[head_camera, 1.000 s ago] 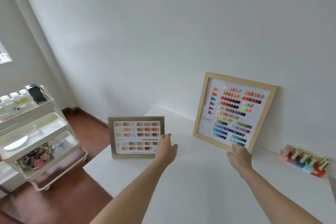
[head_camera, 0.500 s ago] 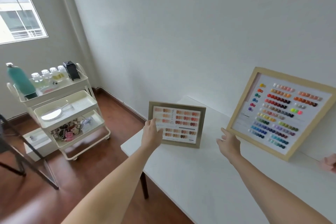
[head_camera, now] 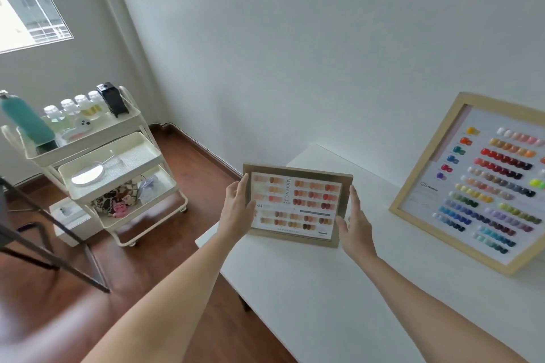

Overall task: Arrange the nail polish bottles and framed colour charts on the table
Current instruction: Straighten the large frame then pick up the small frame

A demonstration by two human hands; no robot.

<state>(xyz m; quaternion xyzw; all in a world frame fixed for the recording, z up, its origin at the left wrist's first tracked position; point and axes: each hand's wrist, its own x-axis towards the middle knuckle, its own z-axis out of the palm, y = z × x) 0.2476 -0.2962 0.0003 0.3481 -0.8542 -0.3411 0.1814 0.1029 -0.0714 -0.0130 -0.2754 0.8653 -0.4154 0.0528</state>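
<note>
Single head-worn view, tilted forward and down

The scene is seen from one wide-angle camera at head height, aimed down across the near corner of the white table [head_camera: 339,289] toward the wall. Both forearms are seen reaching away from the lens at close range; a trolley [head_camera: 129,156] is taken in at the left.

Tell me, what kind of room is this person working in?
Probably a small nail salon or home nail studio. Two framed charts of nail colour samples stand on the white table: a small nude-toned one and a large multicoloured one. A white rolling cart beside it holds bottles.
</note>
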